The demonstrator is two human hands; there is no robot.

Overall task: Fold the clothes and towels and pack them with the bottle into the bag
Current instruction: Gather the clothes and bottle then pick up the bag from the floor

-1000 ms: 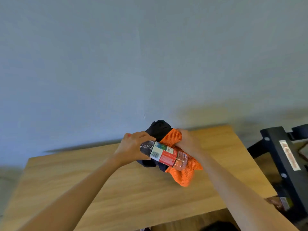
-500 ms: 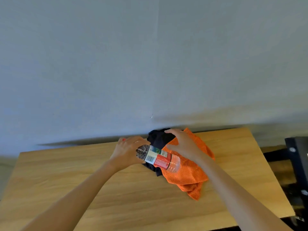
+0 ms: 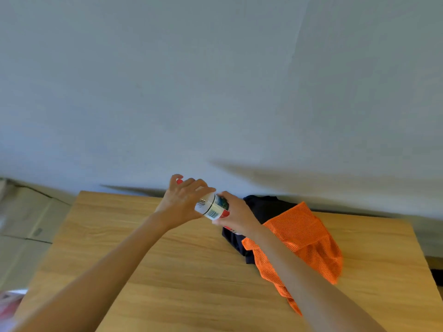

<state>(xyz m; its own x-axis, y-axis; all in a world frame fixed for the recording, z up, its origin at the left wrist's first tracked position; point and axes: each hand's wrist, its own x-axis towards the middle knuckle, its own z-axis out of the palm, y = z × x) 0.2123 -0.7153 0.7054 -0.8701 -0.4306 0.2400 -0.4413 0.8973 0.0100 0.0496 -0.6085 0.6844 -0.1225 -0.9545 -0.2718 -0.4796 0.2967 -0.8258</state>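
Left hand (image 3: 182, 202) has its fingers curled around the cap end of the clear plastic bottle with the red-and-white label (image 3: 213, 207), and the right hand (image 3: 236, 215) grips the body, up above the light wooden table (image 3: 167, 271). Orange mesh bag (image 3: 302, 240) lies just right, dark cloth poking out. My guess: floppy mesh could snag the bottle going in.

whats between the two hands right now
The bottle, gripped by the left hand at one end and the right hand at the other, in the head view.
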